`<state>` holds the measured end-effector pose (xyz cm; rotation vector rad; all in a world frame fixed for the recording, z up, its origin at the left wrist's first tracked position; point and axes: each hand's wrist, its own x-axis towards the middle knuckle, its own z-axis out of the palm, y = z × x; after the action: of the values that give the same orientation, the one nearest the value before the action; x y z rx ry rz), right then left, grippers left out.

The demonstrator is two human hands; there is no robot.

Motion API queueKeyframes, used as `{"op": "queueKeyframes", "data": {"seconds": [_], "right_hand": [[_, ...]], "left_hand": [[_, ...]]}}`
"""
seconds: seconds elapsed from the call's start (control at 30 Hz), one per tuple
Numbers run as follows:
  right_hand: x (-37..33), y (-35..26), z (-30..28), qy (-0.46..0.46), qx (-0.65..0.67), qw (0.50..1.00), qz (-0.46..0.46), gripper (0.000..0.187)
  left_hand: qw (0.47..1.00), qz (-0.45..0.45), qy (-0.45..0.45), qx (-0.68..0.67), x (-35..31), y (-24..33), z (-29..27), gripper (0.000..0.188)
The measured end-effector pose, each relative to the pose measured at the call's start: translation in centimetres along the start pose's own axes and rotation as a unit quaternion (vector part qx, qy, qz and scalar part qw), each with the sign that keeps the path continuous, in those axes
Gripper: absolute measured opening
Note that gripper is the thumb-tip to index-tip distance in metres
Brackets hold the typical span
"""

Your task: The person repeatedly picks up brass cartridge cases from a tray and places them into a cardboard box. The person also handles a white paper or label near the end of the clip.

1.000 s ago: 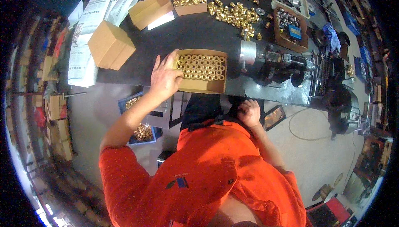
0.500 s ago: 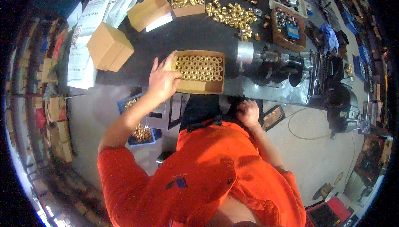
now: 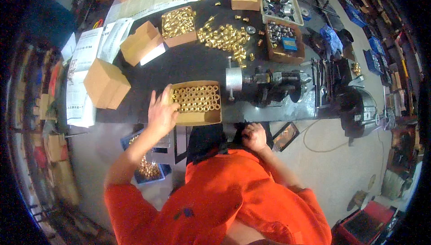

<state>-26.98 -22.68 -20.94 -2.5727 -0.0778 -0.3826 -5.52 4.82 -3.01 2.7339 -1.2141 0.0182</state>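
Note:
An open cardboard box (image 3: 200, 118) stands at the table's near edge, with rows of brass ring-ended fittings (image 3: 197, 98) set upright inside; a bare strip of its bottom shows on the near side. My left hand (image 3: 161, 114) grips the box's left wall, fingers bent over the rim beside the leftmost fittings. My right hand (image 3: 254, 136) rests on my lap below the table edge, its fingers curled in. Whatever it may hold is hidden. Beyond the box lies a loose heap of brass fittings (image 3: 226, 37).
A fuller box of brass fittings (image 3: 181, 40) and folded cartons (image 3: 107, 83) stand left on the black table (image 3: 152, 76). Right are a clamping machine (image 3: 269, 82), wrenches (image 3: 321, 81), and a parts box (image 3: 287, 55). Blue bins (image 3: 150, 173) of brass parts sit below the table.
The whole view has shifted, so the table and its things appear lower and further left, and more of the table's far side shows. My left hand stays on the box; my right stays on my lap.

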Motion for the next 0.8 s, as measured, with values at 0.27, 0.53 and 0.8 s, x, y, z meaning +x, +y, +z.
{"op": "queueKeyframes", "data": {"seconds": [0.27,0.53,0.8], "right_hand": [[0.0,0.0,0.0,0.013,0.006,1.0,-0.003,0.016],[0.0,0.3,0.3,0.032,0.011,0.999,-0.008,0.015],[-0.3,0.7,0.3,0.032,0.033,0.999,-0.002,0.016]], "left_hand": [[0.997,0.041,-0.054,0.023,0.9,-0.5,-2.4,0.029],[0.988,0.076,0.047,-0.129,12.1,2.3,-3.0,0.02],[0.991,0.073,-0.073,-0.079,21.2,6.8,4.6,0.026]]}}
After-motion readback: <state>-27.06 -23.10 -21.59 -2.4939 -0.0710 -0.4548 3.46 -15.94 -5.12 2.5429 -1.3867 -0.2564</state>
